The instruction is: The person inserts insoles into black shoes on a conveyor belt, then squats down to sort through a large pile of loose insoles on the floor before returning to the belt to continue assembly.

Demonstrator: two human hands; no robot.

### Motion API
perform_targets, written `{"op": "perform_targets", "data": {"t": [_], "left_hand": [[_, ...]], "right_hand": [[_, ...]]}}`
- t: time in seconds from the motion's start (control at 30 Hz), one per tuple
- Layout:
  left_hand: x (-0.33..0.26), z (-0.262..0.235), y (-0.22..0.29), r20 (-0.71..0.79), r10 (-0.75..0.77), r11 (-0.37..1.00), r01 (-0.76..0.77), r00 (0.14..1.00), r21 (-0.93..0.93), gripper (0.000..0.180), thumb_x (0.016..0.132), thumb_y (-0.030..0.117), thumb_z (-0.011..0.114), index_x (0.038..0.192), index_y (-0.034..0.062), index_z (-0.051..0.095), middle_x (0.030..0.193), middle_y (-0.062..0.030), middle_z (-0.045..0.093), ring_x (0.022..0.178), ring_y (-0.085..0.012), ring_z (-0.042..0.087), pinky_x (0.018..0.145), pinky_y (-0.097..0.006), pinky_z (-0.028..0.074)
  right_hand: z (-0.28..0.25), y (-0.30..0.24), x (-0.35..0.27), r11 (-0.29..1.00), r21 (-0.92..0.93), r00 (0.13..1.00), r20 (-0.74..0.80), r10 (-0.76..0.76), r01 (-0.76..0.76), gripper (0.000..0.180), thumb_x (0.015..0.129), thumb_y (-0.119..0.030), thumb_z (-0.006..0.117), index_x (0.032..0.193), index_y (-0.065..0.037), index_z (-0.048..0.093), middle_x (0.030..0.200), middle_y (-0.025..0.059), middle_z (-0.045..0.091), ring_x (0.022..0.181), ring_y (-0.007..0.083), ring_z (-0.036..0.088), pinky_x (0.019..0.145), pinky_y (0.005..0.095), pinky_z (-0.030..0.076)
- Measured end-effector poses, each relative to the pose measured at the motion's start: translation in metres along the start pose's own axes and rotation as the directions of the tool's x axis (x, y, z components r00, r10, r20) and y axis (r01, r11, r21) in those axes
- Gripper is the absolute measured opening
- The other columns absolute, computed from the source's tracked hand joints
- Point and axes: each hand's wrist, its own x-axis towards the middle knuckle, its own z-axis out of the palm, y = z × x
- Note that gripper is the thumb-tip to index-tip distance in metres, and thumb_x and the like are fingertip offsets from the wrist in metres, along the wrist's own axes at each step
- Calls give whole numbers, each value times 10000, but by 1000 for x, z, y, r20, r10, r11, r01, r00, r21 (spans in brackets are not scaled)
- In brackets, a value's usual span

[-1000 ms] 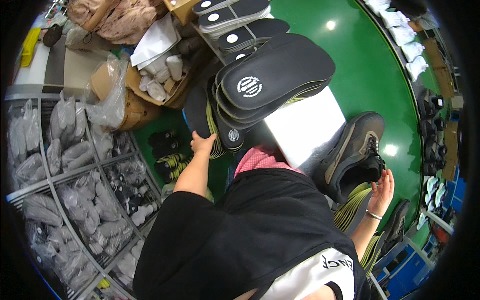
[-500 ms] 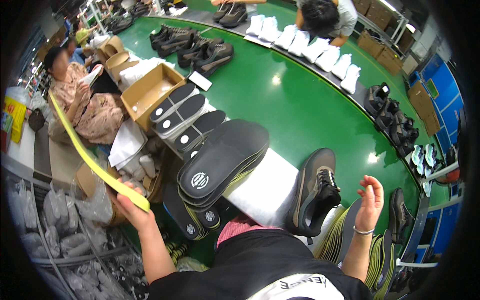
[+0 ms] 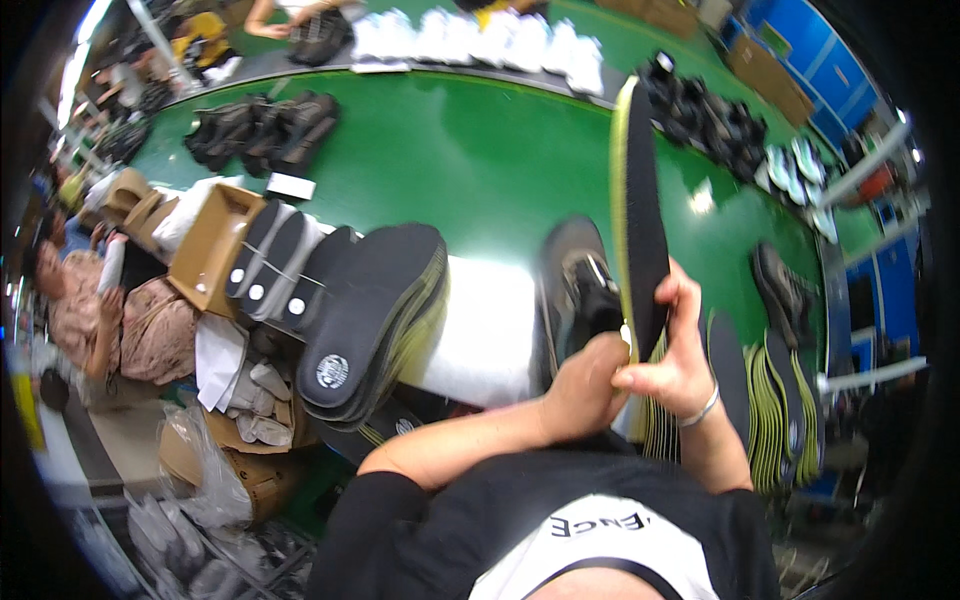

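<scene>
Both my hands meet at the lower end of a black insole (image 3: 645,215) with a yellow-green underside, which stands upright, edge-on to me. My left hand (image 3: 590,385) is closed at its bottom end, the fingertips partly hidden. My right hand (image 3: 680,350) grips the right side, thumb below and fingers curled against the dark face. Just left of the insole, a brown and black shoe (image 3: 572,290) rests on the white board (image 3: 485,320). A pile of large black insoles (image 3: 375,310) lies to the left on the bench.
More insoles (image 3: 775,410) stand in rows by my right arm. A single shoe (image 3: 782,290) sits beyond them. At left are strapped insole bundles (image 3: 275,260), an open carton (image 3: 215,250) and a seated person (image 3: 120,320). Along the far green bench run white shoes (image 3: 480,40) and dark shoes (image 3: 700,110).
The insole has swung from far left to upright in front of me, over the shoe's right side. My right hand, free and raised before, now grips it too. The view has turned right.
</scene>
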Motion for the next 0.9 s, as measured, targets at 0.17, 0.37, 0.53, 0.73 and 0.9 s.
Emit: {"op": "perform_targets", "data": {"t": [0.17, 0.37, 0.53, 0.73, 0.9], "left_hand": [[26, -6, 11, 360, 161, 939, -31, 919, -342, 814, 579, 342, 740, 1193, 27, 307, 1122, -205, 420, 1057, -323, 423, 884, -377, 322], [49, -28, -1, 382, -222, 181, 423, 897, -888, 558, 727, 232, 658, 1166, 53, 364, 1095, -71, 473, 1034, -186, 445, 893, -324, 334], [55, -22, -5, 374, -388, 312, 502, 842, -807, 308, 779, 152, 607, 1030, 19, 487, 978, -52, 543, 898, -137, 497, 813, -275, 386], [61, -41, -49, -16, -185, 975, 182, 983, -125, 451, 671, 170, 664, 1050, 11, 477, 939, -95, 537, 867, -200, 501, 746, -293, 408], [53, -6, -86, 302, 122, 895, -236, 946, 379, 409, 637, 165, 631, 1013, 74, 499, 957, -109, 543, 920, -285, 488, 764, -370, 390]], "right_hand": [[-30, -14, -23, 993, -43, 981, -161, 104, -112, 478, 531, -208, 697, 896, -40, 439, 1022, 113, 448, 1010, 216, 407, 931, 322, 253], [-40, -12, -46, 952, -297, 997, 18, 78, -70, 181, 669, -140, 587, 730, 29, 562, 851, 142, 490, 797, 227, 492, 725, 302, 385], [-43, -5, -49, 950, -304, 996, 18, 83, -73, 158, 737, -104, 551, 719, 52, 566, 884, 160, 526, 755, 219, 529, 664, 279, 409], [-87, -30, -58, 759, -650, 957, 243, 158, 39, 189, 681, -133, 577, 569, 6, 516, 847, 158, 568, 612, 264, 555, 573, 312, 450], [-73, -42, -63, 443, -843, 840, 458, 293, 305, 215, 660, -202, 565, 499, -69, 513, 748, 64, 566, 503, 214, 528, 466, 325, 430]]}}
